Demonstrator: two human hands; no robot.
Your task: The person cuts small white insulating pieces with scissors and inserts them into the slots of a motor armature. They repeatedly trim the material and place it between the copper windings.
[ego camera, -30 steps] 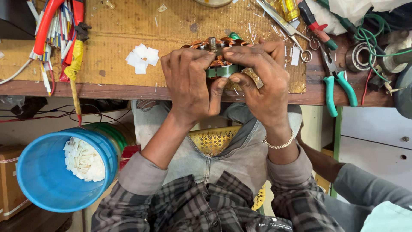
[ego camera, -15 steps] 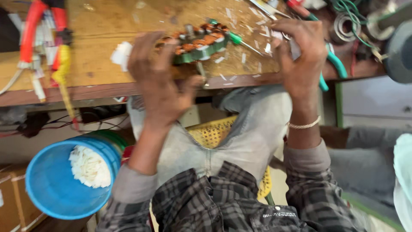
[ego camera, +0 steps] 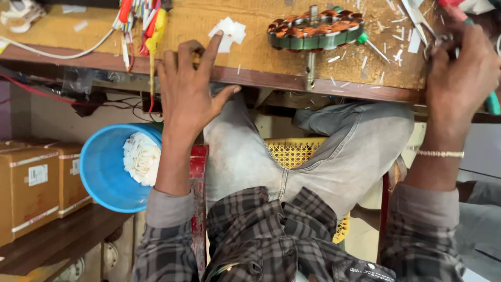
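A round motor stator (ego camera: 313, 31) with copper windings and a green band lies on the wooden bench (ego camera: 261, 52), its metal shaft pointing over the front edge. My left hand (ego camera: 190, 89) is spread at the bench edge, and its index fingertip touches a small stack of white paper pieces (ego camera: 229, 30). At the far right of the bench my right hand (ego camera: 459, 62) lies over the handles of a pair of scissors (ego camera: 417, 18). The palm hides its fingers, so its grip is unclear. A teal tool handle (ego camera: 493, 102) shows beside it.
Red and yellow handled tools and wires (ego camera: 141, 21) lie at the bench's left. Below stand a blue bucket (ego camera: 102, 172) holding white paper scraps, cardboard boxes (ego camera: 31, 183) on a low shelf, and a yellow mesh basket (ego camera: 292, 154) under my knees. Small white slivers litter the bench.
Both hands have let go of the stator, which now lies alone on the bench. My left hand moved left to the paper pieces, and my right hand moved right to the tools.
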